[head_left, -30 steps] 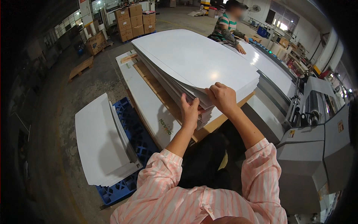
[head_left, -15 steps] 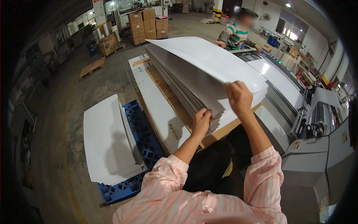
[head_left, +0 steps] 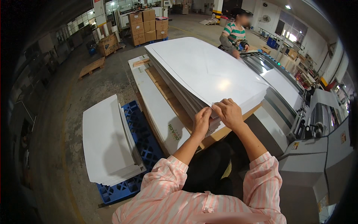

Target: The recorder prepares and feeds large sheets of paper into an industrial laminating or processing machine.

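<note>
A tall stack of large white sheets stands in front of me. Its glossy top sheet lies nearly flat, its near left edge slightly apart from the sheets below. At the stack's near corner, my left hand is closed on the sheet edges, fingers curled and thumb up. Right beside it, touching or almost touching, my right hand pinches the near corner of the top sheet from above. The fingertips of both hands are partly hidden, so how many sheets the left one grips does not show.
To the left, a lower pile of white sheets rests on a blue plastic pallet. A long white printed package lies beside the stack. A grey machine with rollers stands at right. Beyond the stack is a co-worker; cardboard boxes stand behind.
My right hand has come down and slightly left with the top sheet's corner, closer to my left hand. The raised sheet has settled flatter. The co-worker's arms have shifted.
</note>
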A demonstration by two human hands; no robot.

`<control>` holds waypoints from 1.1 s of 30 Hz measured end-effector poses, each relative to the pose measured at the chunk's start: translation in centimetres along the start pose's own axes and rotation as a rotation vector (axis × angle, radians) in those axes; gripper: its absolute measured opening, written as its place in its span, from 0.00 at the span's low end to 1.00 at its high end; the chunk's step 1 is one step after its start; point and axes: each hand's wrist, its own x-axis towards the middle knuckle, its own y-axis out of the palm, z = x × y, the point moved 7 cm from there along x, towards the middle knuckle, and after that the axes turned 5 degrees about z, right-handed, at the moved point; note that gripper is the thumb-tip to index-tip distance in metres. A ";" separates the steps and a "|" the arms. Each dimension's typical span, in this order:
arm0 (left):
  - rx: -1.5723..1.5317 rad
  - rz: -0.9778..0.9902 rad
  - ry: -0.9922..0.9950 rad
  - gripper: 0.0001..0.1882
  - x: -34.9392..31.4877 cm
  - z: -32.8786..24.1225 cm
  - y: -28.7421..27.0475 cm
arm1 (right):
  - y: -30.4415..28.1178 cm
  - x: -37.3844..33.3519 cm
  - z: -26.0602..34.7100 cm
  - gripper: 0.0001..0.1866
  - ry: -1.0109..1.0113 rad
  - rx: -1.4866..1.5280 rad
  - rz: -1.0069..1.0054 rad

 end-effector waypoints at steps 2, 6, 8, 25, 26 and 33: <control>-0.127 -0.045 -0.009 0.07 0.1 -0.4 -0.1 | -1.4 0.0 1.5 0.11 -0.093 -0.041 -0.070; 0.032 -0.022 -0.005 0.14 0.1 -0.1 -0.3 | -1.4 0.7 0.4 0.09 -0.069 0.004 -0.075; 0.365 -0.015 0.083 0.18 0.3 -0.4 -0.4 | -1.3 1.6 -2.7 0.07 0.070 0.188 -0.059; -0.307 0.045 0.007 0.30 0.9 2.0 -1.8 | 0.7 -0.1 0.0 0.12 0.111 -0.093 0.179; -0.290 0.019 0.004 0.28 0.9 2.1 -2.2 | 0.5 0.0 0.4 0.13 0.106 -0.054 0.189; -0.149 0.010 0.006 0.28 0.2 0.8 -1.1 | 0.8 0.8 -0.8 0.15 0.254 0.085 0.280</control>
